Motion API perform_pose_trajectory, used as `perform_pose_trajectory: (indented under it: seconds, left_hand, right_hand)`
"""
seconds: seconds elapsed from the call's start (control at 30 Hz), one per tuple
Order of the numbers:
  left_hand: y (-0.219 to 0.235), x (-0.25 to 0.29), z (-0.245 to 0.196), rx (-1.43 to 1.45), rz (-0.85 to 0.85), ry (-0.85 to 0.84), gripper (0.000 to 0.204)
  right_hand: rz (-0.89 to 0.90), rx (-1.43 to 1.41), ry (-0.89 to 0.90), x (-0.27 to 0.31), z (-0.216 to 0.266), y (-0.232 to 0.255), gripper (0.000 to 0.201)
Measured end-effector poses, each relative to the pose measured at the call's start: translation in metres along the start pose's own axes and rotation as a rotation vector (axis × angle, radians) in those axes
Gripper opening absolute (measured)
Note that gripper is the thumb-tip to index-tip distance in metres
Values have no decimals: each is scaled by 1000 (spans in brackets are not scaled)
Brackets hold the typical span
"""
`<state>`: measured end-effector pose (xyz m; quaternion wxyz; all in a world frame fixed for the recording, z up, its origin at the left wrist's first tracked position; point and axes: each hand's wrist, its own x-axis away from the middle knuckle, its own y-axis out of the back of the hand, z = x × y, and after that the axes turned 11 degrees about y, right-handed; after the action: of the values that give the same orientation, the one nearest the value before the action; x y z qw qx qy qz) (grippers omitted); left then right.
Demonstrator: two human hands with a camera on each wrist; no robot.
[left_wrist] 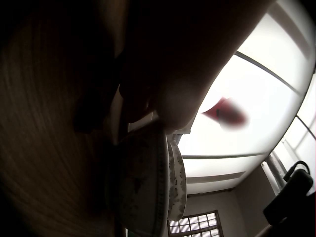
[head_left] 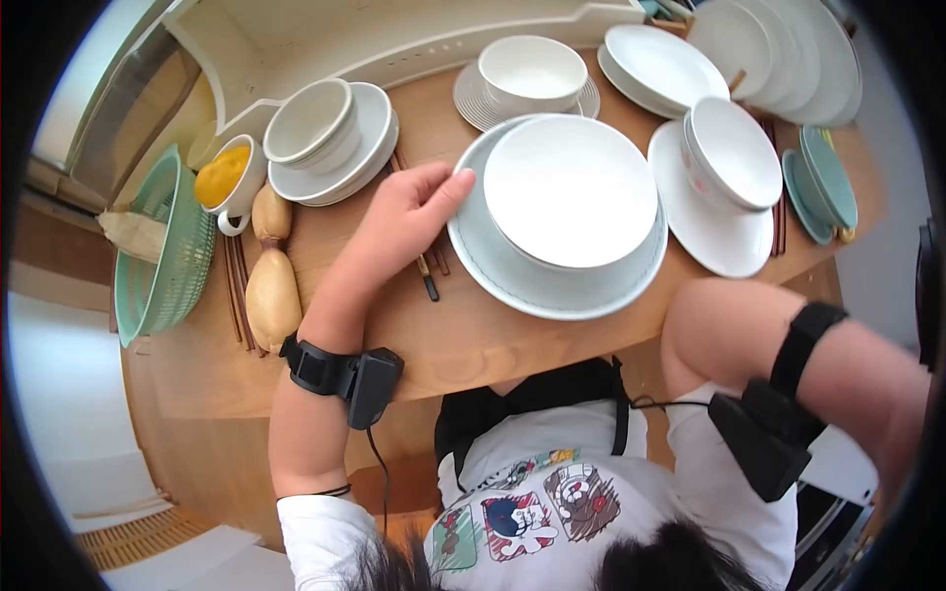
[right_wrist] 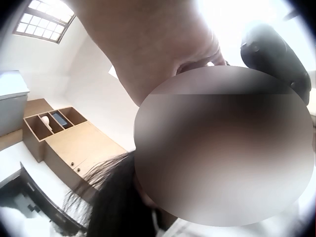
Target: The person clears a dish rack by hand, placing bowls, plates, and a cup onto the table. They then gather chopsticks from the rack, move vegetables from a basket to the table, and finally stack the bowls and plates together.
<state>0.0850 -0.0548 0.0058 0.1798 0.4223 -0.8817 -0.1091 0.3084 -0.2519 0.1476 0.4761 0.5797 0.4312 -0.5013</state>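
Observation:
A large white bowl (head_left: 493, 266) with a dark line round its rim stands near the table's front edge. A smaller white dish (head_left: 572, 192) lies stacked inside it. At the bowl's left rim rests my left hand (head_left: 409, 212), thumb tip right at the edge and the other fingers beside the wall. The left wrist view is dark but shows the bowl's patterned side (left_wrist: 140, 182) close to the fingers. My right forearm (head_left: 862, 360) runs out of the head view. In the right wrist view my right hand (right_wrist: 205, 54) is raised beside the head, its fingers mostly hidden.
Left of the bowl are chopsticks (head_left: 427, 276), stacked bowls (head_left: 310, 123), a lotus root (head_left: 273, 295), a cup (head_left: 244, 197) and a green basket (head_left: 158, 281). Behind stands a white bowl (head_left: 532, 74). To the right are a tilted bowl (head_left: 734, 153), teal dishes (head_left: 828, 177) and plates (head_left: 778, 54).

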Motion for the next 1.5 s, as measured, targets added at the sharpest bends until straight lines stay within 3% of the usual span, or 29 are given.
perform_pose_trajectory:
  seconds: [0.23,0.47,0.63,0.67,0.83,1.0,1.07,1.1,1.17,1.23,1.27,1.33,1.37,1.43,1.5]
  left_hand:
    - [2,-1,0,-47,2,-60,33]
    - [0,-1,3,-19,-2,-81,35]
    - [4,-5,5,-178,-11,-113,34]
    - [2,-5,6,-126,-14,-120,33]
    - [-2,-4,10,184,125,-128,32]
    - [1,-10,15,182,129,-200,31]
    - [2,-11,18,118,-2,-198,30]
    - [2,-10,17,120,9,-199,30]
    - [2,-10,15,68,-159,-245,27]
    - [4,-13,18,65,-184,-252,26]
    - [5,-15,20,44,-203,-253,26]
    - [5,-17,23,28,-214,-249,26]
    - [5,-17,23,17,-228,-249,27]
    - [6,-18,22,-8,-258,-250,30]
    - [6,-20,23,-14,-266,-270,33]
  right_hand:
    - [-110,-51,297,-20,40,-2,46]
    - [-204,-130,422,-32,55,-13,43]
    - [-413,-378,360,-32,40,-26,41]
    - [-502,-515,251,-31,36,-32,30]
    - [-442,-446,225,-35,44,-48,26]
    - [-346,-370,1,-33,52,-55,31]
    - [-298,-183,-120,-23,50,-54,35]
    - [-280,-68,-182,-15,49,-50,38]
    - [-160,176,-301,3,38,-35,38]
    - [-116,363,-588,16,35,-28,31]
    - [-109,368,-595,26,33,-18,31]
    - [114,538,-1009,50,30,9,24]
    - [115,544,-1015,62,30,16,24]
    - [386,788,-1148,87,32,24,21]
    - [459,856,-1073,112,33,21,23]
